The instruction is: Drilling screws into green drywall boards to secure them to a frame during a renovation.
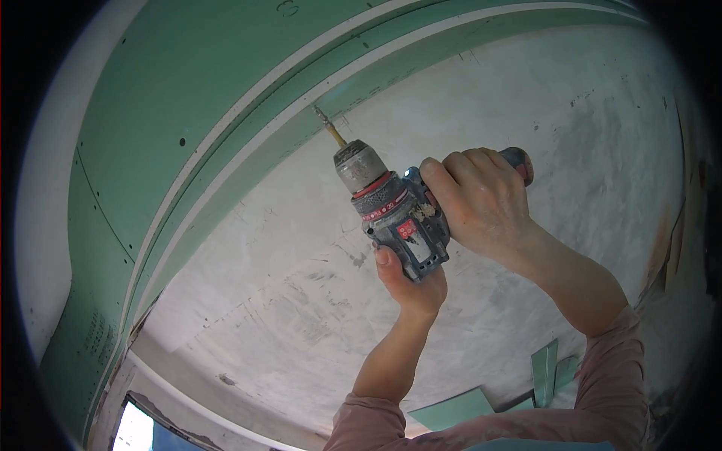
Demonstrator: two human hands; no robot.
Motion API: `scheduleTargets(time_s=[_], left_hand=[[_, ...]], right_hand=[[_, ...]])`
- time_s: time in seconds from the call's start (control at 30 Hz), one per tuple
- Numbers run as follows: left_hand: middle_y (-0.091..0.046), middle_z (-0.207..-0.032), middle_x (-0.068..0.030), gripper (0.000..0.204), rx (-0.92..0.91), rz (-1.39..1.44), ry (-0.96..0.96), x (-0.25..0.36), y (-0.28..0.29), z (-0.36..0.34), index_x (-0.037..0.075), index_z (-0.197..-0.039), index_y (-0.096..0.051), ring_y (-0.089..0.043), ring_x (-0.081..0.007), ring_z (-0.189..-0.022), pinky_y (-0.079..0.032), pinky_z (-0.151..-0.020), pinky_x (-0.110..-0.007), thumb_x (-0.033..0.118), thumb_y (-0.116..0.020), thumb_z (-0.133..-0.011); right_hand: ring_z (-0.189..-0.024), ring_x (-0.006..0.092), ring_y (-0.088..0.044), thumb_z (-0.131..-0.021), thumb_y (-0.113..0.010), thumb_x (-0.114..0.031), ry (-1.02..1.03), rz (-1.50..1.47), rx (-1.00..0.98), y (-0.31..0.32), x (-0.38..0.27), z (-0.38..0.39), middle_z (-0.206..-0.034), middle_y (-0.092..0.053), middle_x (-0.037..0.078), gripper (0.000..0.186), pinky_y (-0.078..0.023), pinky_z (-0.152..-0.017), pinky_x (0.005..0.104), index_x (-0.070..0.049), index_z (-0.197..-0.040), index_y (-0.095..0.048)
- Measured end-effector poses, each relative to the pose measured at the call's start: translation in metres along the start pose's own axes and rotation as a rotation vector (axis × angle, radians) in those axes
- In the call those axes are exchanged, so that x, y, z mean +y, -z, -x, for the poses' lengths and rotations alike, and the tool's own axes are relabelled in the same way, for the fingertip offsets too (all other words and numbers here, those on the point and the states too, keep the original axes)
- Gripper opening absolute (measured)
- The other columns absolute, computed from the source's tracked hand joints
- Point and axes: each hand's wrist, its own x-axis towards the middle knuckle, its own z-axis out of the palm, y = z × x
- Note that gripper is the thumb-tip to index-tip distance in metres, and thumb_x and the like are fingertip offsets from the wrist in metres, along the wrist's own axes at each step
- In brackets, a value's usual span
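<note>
A cordless drill (398,218), dark with red parts and coated in dust, is held up in front of me and tilted to the upper left. My right hand (481,199) is closed round its handle, whose end shows beyond my knuckles. At the rear of the drill body, my left hand (415,286) cups it from below, thumb along the side. Out of the chuck (359,165) sticks a long gold-coloured bit (331,129). Its tip overlaps the pale lower edge of a green plasterboard strip (342,98); whether they touch I cannot tell.
Green plasterboard (173,105) with dark screw spots covers the ceiling at upper left, its stepped edges curving across. A patchy grey plastered wall (526,113) fills the middle and right. Green board offcuts (455,410) lie low down. A bright window (134,430) is at lower left.
</note>
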Motion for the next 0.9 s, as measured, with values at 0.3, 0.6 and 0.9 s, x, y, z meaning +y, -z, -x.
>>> scheduleTargets(time_s=[0.3, 0.6, 0.9], left_hand=[[-0.059, -0.103, -0.0061, 0.071, -0.084, 0.08, 0.07, 0.001, -0.002, 0.0, 0.005, -0.126, -0.048, -0.049, -0.0148, -0.077, -0.038, -0.065, -0.029, 0.066, -0.042, -0.09], [-0.06, -0.104, -0.0042, 0.072, -0.112, 0.163, 0.171, 0.006, 0.005, 0.013, 0.007, -0.126, -0.049, -0.049, -0.0164, -0.081, -0.038, -0.071, -0.033, 0.069, -0.037, -0.092], [-0.057, -0.113, -0.0097, 0.032, 0.312, 0.435, 1.133, -0.089, 0.237, 0.198, -0.001, -0.128, -0.046, -0.055, -0.0209, -0.1, -0.046, -0.093, -0.033, 0.005, -0.044, -0.097]], right_hand=[[-0.056, 0.0153, -0.055, -0.07, -0.072, -0.011, -0.002, 0.085, 0.009, 0.007, 0.002, -0.003, -0.062, -0.052, 0.003, 0.026, -0.049, -0.059, 0.031, -0.008, -0.091, -0.058], [-0.07, 0.0186, -0.059, -0.076, -0.069, -0.007, -0.04, 0.141, -0.106, 0.028, -0.006, -0.004, -0.073, -0.055, 0.004, 0.04, -0.052, -0.072, 0.0335, -0.008, -0.114, -0.058], [-0.08, 0.0362, -0.067, -0.072, -0.075, -0.024, -0.671, -0.686, -0.784, 0.059, -0.049, 0.144, -0.083, -0.068, 0.013, 0.04, -0.051, -0.071, 0.0474, -0.013, -0.107, -0.059]])
